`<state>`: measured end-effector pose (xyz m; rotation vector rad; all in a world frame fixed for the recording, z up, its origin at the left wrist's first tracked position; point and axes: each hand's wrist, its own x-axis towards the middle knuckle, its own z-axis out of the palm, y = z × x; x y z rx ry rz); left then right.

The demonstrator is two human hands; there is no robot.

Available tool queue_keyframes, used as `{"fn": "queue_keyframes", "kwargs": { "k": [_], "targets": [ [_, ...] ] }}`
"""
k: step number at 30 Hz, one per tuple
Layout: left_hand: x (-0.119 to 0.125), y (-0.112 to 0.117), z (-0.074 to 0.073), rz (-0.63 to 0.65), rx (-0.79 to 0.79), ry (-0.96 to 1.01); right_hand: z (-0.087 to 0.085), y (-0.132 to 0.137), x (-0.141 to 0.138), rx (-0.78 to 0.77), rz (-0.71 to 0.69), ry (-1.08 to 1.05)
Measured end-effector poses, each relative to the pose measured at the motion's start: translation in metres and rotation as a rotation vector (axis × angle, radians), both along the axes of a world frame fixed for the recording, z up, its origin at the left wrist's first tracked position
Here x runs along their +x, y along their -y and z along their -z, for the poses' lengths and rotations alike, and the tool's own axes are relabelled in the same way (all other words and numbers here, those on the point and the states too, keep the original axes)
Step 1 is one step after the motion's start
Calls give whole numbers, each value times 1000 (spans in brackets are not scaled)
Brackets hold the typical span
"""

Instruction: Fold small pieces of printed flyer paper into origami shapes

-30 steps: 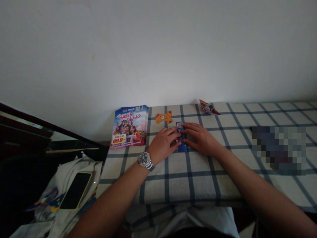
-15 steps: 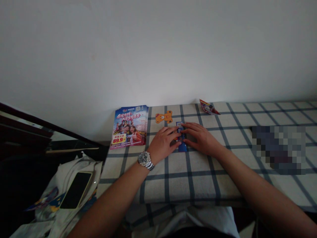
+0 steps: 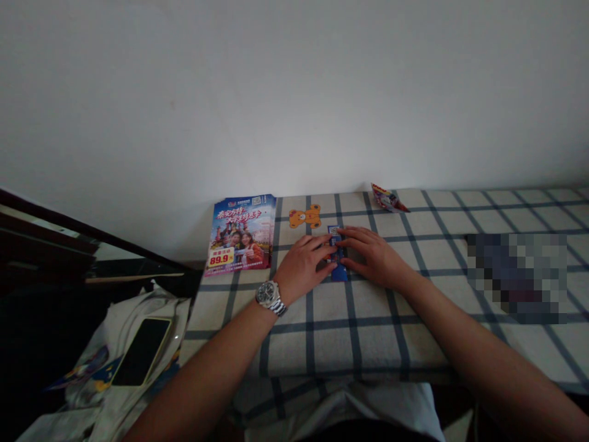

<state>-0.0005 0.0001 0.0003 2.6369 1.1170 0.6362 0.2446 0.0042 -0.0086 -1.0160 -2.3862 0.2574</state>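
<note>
Lying between the hands, the blue printed strip [image 3: 339, 272] points lengthwise toward the back edge of the table [image 3: 331, 344], left hand [image 3: 301, 264] and right hand [image 3: 380, 261] equally near, parted fingers touching it.

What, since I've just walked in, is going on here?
A person's left hand and right hand both touch a narrow, blue printed paper strip on a beige cloth with dark checks. Left of them lies a stack of rectangular, blue-and-pink paper flyers. A folded, multicoloured printed paper sits farther back.
</note>
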Motion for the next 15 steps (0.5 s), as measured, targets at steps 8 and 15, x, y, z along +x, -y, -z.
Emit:
{"fn": "queue_keyframes", "kwargs": {
  "k": [8, 15],
  "targets": [
    [-1, 0, 2, 6, -18, 11, 0, 0, 0, -7, 6, -12],
    [-1, 0, 0, -3, -21, 4, -1, 0, 2, -23, -11, 0]
  ]
}}
